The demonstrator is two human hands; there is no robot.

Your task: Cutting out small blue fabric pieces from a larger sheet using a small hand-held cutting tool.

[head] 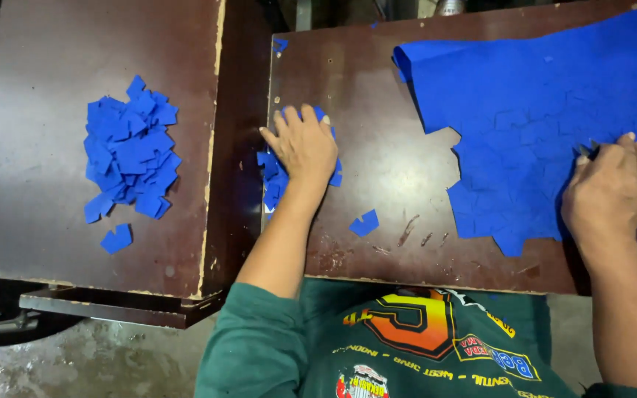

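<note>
Pressing flat with spread fingers, the left hand [305, 144] is laid on a small heap of blue pieces [273, 177] near the left edge of the tabletop [377, 147]. The right hand [612, 193] is closed around a dark tool [587, 150] on the blue sheet [547, 103] at right. The pieces are best swept together with the palm kept low toward the larger pile [128, 151] at left.
</note>
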